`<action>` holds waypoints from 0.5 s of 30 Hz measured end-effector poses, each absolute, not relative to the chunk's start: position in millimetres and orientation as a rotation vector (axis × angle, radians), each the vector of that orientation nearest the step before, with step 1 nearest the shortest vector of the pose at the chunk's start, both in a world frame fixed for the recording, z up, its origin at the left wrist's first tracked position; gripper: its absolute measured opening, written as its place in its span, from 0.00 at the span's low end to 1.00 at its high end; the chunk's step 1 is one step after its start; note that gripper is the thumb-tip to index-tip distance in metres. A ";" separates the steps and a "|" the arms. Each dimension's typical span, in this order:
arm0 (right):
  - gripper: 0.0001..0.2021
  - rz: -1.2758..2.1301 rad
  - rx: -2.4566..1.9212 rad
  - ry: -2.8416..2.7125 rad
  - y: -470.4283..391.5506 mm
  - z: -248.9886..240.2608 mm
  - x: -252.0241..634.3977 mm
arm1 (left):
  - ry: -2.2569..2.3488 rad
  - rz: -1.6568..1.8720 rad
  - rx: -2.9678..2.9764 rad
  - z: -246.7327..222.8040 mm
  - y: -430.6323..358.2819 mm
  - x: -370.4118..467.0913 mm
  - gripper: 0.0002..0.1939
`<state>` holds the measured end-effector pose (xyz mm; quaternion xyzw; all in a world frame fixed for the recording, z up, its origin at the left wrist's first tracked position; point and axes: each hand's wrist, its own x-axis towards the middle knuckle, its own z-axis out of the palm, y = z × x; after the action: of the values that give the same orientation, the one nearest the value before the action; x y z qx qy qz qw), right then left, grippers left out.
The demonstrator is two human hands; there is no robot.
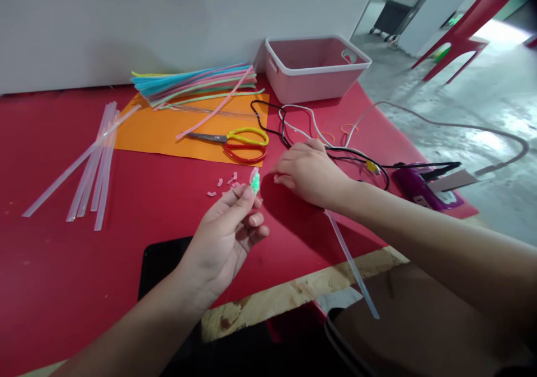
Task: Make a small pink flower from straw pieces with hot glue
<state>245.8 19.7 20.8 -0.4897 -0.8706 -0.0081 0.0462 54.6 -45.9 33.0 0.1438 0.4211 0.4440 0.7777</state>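
My left hand [226, 226] is raised over the near part of the table, pinching a small piece of bright green and pink fuzzy pipe cleaner [255, 182] between thumb and forefinger. A thin strand hangs below its palm. To the right, my right hand [304, 170] is palm down with curled fingers, and what lies beneath it is hidden. A clear glue stick [352, 265] sticks out from under that wrist, past the table edge. Short pink cut bits [232, 180] lie just beyond my left hand. Scissors [235, 139] with yellow and red handles rest behind them.
Coloured pipe cleaners [193, 86] lie on an orange sheet [142, 131]. Several glue sticks [96, 164] lie at left. A pink basket [314, 83] stands at the back. Black and white cables [312, 119] run toward a purple device [419, 187]. A dark flat object [159, 259] lies by my left forearm.
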 end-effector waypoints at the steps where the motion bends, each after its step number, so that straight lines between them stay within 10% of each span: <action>1: 0.10 0.008 -1.483 -2.706 24.3 19.7 243.1 | 0.904 0.958 0.314 32.9 -45.7 54.0 0.07; 15: 0.07 0.177 -1.540 -2.706 29.9 17.8 229.8 | 0.873 0.952 0.290 32.1 -44.9 53.1 0.07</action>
<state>229.8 29.9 17.8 -0.4938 -0.8676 0.0569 0.0117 53.1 -44.9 32.1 0.1344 0.4053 0.4420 0.7888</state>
